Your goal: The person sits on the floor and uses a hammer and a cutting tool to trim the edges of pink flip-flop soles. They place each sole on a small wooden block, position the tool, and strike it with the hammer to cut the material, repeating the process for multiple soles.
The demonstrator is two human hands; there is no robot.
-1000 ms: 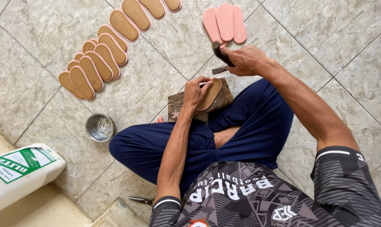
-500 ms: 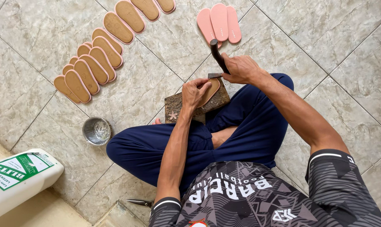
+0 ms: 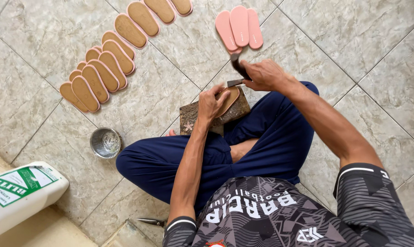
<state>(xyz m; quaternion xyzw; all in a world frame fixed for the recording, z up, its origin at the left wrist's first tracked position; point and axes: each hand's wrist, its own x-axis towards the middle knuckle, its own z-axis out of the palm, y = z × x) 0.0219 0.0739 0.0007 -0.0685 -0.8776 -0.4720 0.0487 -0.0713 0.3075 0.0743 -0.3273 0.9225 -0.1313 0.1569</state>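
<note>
Seen from above, a person sits cross-legged in dark blue trousers (image 3: 261,146) on a floor of large beige marbled tiles (image 3: 344,41). At the lower left lies a big white plastic jug with a green label (image 3: 19,196), on its side and partly cut off by the frame. To the upper left, a long overlapping row of tan shoe insoles with pink edges (image 3: 111,59) runs diagonally across the tiles, and a small stack of three plain pink insoles (image 3: 240,26) lies just beyond the hands. In front of the crossed shins sits a rough brown wooden block (image 3: 200,118), and on it rests a single tan insole (image 3: 229,98). The left hand (image 3: 211,103) is closed down on that insole, pressing it to the block. The right hand (image 3: 261,75) is wrapped around the dark handle of a small hammer (image 3: 238,68), whose metal head touches the insole's far end. A small round metal tin (image 3: 105,142) stands left of the knee, and metal scissor tips (image 3: 151,222) poke out near the left elbow.
</note>
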